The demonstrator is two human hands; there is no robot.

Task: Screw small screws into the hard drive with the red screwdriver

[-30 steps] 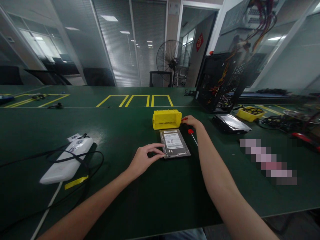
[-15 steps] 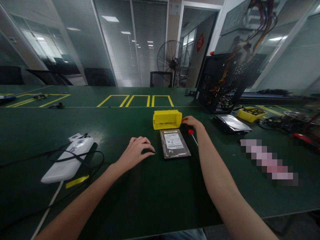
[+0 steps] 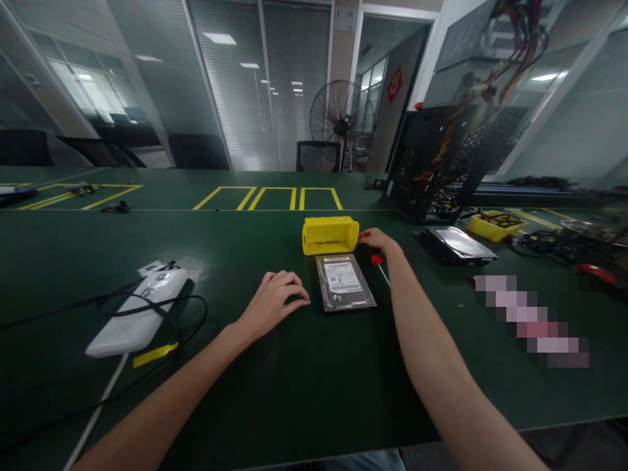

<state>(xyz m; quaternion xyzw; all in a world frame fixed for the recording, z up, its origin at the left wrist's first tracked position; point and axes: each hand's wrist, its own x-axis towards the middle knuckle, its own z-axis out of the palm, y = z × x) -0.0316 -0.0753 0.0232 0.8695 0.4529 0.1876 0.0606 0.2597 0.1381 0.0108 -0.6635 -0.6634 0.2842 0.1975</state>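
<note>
My left hand (image 3: 279, 299), its pinch parted, is nearer: the hard drive (image 3: 345, 282) lies just right of it, long axis running toward the far edge of the table (image 3: 314, 392). My right hand's (image 3: 375, 237) grip I cannot tell.

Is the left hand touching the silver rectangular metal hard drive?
No, green tabletop shows between the bare left hand and the silver rectangular metal hard drive.

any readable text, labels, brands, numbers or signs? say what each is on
Nothing can be read with certainty.
Hard drive: printed label, too small.
Yellow bin: mark on its left end, too small.
White box: dark marks, blurred.
White tag: one mark, blurred.
Red diamond sign: marked, too blurred.
</note>
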